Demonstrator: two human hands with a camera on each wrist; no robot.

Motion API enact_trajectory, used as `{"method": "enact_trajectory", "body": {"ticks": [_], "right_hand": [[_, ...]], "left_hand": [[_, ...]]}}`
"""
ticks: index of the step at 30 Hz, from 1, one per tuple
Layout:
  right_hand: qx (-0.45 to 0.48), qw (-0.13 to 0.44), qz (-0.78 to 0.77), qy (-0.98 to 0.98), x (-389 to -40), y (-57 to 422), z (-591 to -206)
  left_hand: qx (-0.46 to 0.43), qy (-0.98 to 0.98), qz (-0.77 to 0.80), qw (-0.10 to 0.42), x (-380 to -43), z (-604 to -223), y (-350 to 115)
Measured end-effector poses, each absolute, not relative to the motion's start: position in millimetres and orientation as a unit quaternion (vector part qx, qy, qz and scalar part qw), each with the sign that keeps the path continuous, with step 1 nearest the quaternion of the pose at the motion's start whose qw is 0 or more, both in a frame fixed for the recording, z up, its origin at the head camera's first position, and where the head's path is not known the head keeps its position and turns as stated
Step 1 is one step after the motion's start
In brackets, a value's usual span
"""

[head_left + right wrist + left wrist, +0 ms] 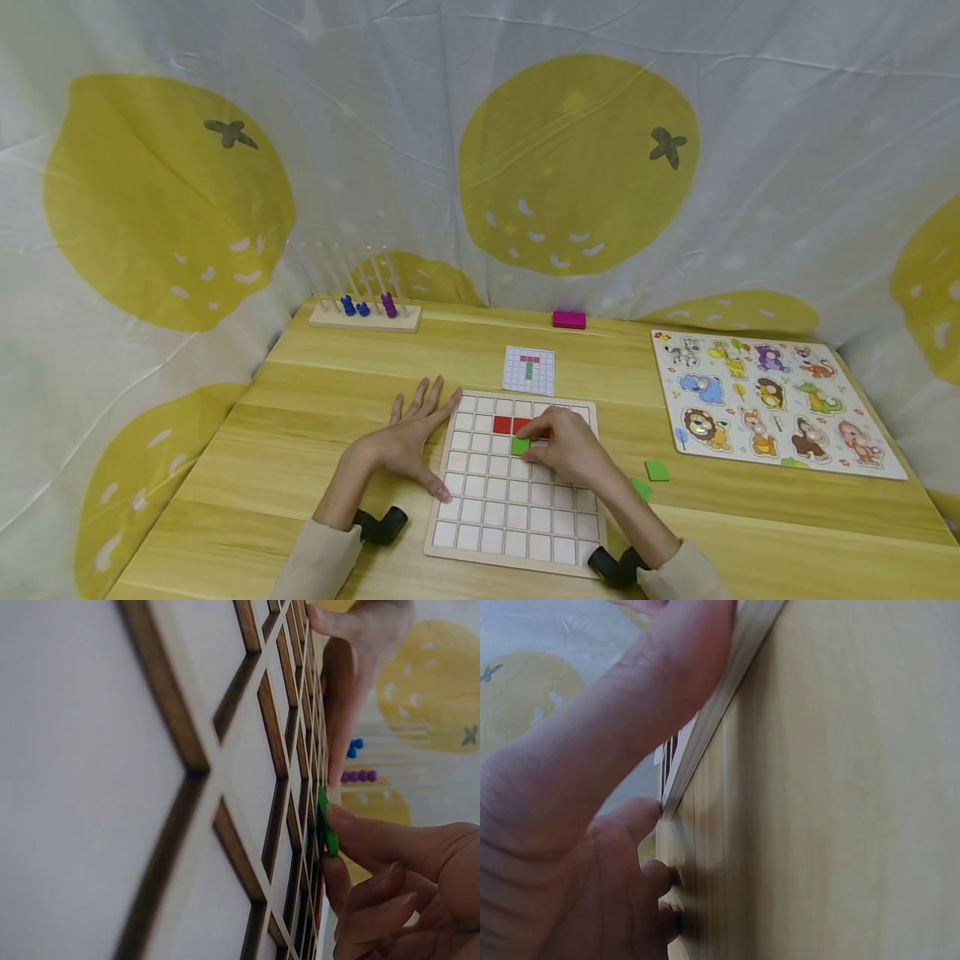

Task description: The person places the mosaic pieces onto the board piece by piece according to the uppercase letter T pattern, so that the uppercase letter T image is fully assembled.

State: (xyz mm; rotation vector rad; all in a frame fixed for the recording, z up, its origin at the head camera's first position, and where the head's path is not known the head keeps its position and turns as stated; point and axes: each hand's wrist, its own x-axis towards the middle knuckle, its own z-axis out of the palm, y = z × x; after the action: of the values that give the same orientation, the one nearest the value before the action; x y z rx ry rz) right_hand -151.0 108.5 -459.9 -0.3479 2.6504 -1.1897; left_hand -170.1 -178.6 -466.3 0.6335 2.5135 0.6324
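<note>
A wooden grid board with white square cells lies on the table. Red square tiles sit side by side in one of its upper rows, partly covered by my right fingers. Just below that row, my right hand pinches a green square tile between thumb and forefinger. In the right wrist view the green tile is tilted, close against the grid. My left hand lies at the board's left edge, fingers spread, with the thumb on the rim and the forefinger at the upper left corner.
Behind the board lies a pattern card printed with a red and green T. Loose green tiles are right of the board. An animal puzzle lies further right. At the back stand a peg rack with beads and a magenta block.
</note>
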Motion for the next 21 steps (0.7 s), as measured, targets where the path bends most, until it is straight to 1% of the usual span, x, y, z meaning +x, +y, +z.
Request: {"method": "enact_trajectory", "body": {"ticks": [21], "right_hand": [[-0.097, 0.102, -0.405, 0.903, -150.6, 107.1, -460.7]], "left_hand": [[0.233, 0.916, 0.231, 0.23, -170.3, -466.7, -179.0]]}}
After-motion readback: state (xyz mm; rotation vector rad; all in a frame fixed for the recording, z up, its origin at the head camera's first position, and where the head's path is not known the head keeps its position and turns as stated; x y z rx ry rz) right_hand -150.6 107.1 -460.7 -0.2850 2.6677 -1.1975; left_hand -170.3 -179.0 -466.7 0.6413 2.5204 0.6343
